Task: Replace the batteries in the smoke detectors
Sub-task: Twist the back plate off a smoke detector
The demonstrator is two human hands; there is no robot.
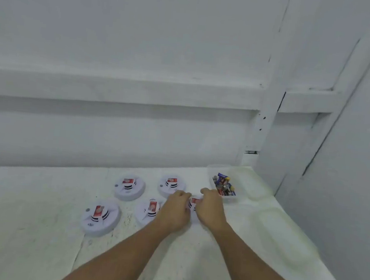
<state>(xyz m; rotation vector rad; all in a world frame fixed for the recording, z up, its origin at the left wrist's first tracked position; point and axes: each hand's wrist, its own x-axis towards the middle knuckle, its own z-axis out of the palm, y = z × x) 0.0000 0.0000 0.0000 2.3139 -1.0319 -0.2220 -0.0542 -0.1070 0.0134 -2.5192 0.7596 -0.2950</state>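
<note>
1. Five detectors on the white table [33, 249]: far-left [129, 187], far-right [171, 186], near-left [100, 218], middle [149, 211], and a fifth [193, 205] mostly hidden between the hands.
2. Left hand [173, 213] curled over the fifth detector's left side, fingers bent and closed against it; right hand [210, 209] wrapped round its right side, thumb raised toward the tub. Exact grip points hidden, though both appear to hold this unit.
3. Red-and-white battery standing in the middle of each of the four free detectors, seated upright in an open bay; a red patch of the same kind showing between the hands on the fifth.
4. Clear tub [230, 199] just beyond the right hand, near the table's right corner, holding a jumble of batteries [223, 184] in blue, yellow, red and dark wrappers.
5. Judged progress: late stage, with all visible units carrying a matching battery and the fifth probably being fitted or closed. Old or new cells in the four: cannot tell. Covers, if any are due back on, not visible.
6. Writing: a round pale emblem on each red label, small marks on the detector faces, print on the tub's batteries; all too blurred to read, no brand legible.
</note>
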